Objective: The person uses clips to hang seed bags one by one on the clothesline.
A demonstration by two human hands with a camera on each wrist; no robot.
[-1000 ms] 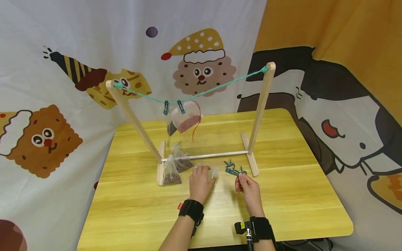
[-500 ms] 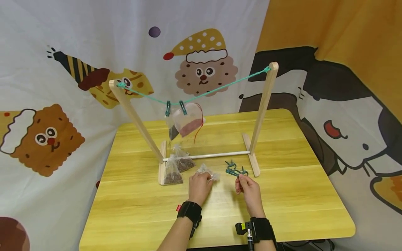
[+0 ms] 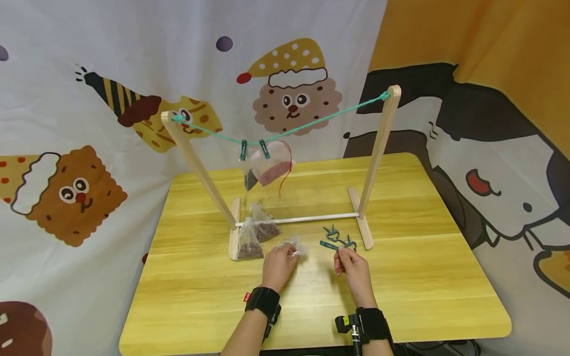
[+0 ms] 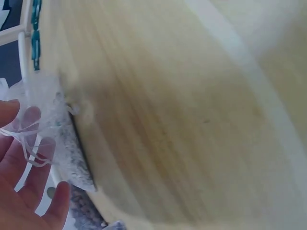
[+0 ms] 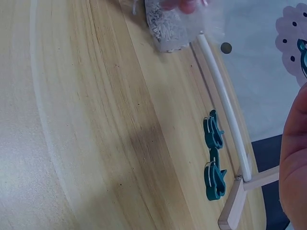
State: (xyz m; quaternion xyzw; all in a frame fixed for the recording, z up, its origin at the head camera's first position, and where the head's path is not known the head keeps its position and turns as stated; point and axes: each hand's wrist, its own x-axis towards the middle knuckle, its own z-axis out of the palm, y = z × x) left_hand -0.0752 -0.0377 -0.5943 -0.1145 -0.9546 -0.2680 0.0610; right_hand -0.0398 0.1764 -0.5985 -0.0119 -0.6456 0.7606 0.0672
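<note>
Since the earlier frames the left hand (image 3: pixel 277 264) has drawn back a little toward the lower centre of the head view and lifted the small clear bag (image 3: pixel 296 248) slightly off the wood, while the right hand (image 3: pixel 351 264) has scarcely shifted.

Both forearms enter from the bottom edge, each with a black wrist strap. The left hand's fingers curl round the bag's gathered top; the left wrist view shows pale grains inside the bag (image 4: pixel 56 125) and its loose tie across the fingertips. The right hand pinches a teal clothespin (image 3: pixel 330 245) at its near end, low over the table, with two more teal clothespins (image 3: pixel 338 237) lying just beyond.

Behind them a patterned cloth backdrop (image 3: pixel 89 74), white at left and orange at upper right, hangs behind the yellow wooden table (image 3: pixel 423 277). On the table stands a wooden drying frame (image 3: pixel 376 148) with a teal cord (image 3: pixel 311 126) sagging between its posts. Two pegs hold hanging bags (image 3: pixel 269 168) at the cord's middle. Two bags of dark grains (image 3: pixel 254 235) lean by the frame's left foot.
</note>
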